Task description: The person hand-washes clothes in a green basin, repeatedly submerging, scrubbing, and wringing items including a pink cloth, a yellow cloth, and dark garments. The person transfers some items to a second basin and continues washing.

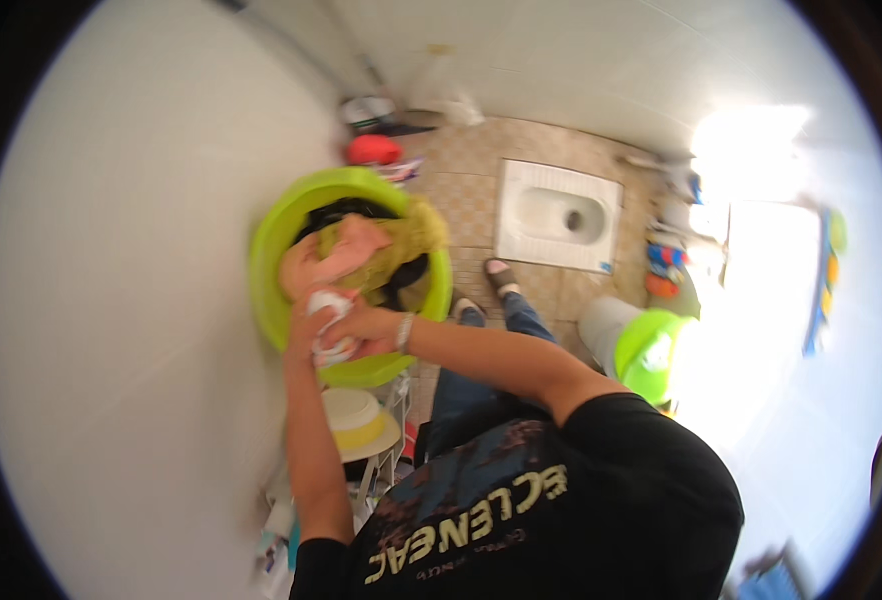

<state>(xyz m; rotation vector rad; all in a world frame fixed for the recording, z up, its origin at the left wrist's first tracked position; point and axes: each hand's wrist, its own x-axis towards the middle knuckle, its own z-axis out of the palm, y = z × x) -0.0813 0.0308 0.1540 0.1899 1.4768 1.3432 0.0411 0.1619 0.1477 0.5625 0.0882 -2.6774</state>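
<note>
the left hand (304, 322) and the right hand (369, 332) have their fingers curled tightly around a blurred white-and-red item (331, 303), held over the near side of a green tub (265, 265) containing pink cloth (355, 246) and yellow cloth (423, 226).

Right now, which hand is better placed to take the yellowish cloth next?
Probably the right hand: it is nearer the yellowish cloth in the green tub, while the left hand sits farther left. Both hold a white bundle, though.
</note>
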